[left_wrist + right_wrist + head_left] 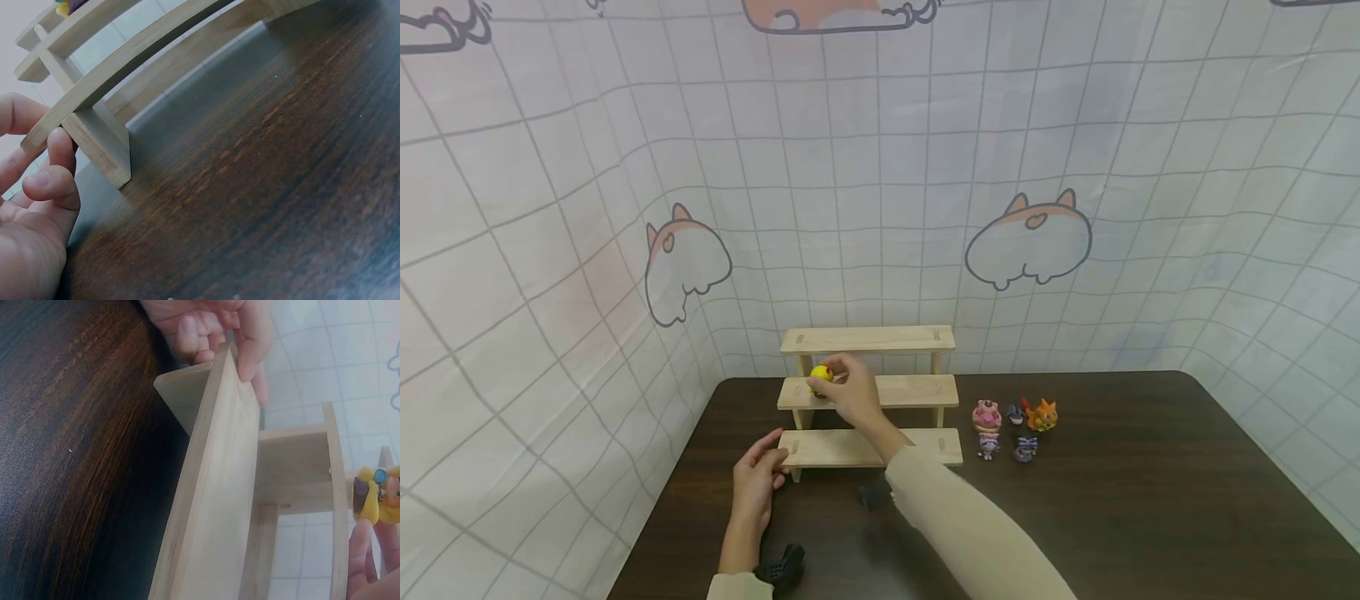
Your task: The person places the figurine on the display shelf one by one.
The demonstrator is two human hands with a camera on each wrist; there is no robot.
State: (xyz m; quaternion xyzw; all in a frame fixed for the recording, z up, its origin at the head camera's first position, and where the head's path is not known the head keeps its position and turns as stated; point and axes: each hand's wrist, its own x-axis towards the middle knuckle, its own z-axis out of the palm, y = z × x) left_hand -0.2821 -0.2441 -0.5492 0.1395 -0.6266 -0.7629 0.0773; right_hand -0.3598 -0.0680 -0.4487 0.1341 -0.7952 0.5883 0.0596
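Note:
A three-tier wooden display shelf (865, 447) stands on the dark table. My left hand (755, 479) grips the left end of its lowest tier; in the left wrist view the fingers (51, 187) lie above and below the board's end. My right hand (857, 398) pinches a small yellow figurine (821, 374) at the left end of the middle tier. The right wrist view shows the figurine (375, 497) right by that tier's board, with fingertips (360, 537) on it. Whether its base bears on the board I cannot tell.
Several small figurines stand right of the shelf, among them a pink one (987, 415) and an orange one (1042, 415). Behind and beside the dark wooden table (1112, 517) hangs a white grid-patterned cloth (880, 208).

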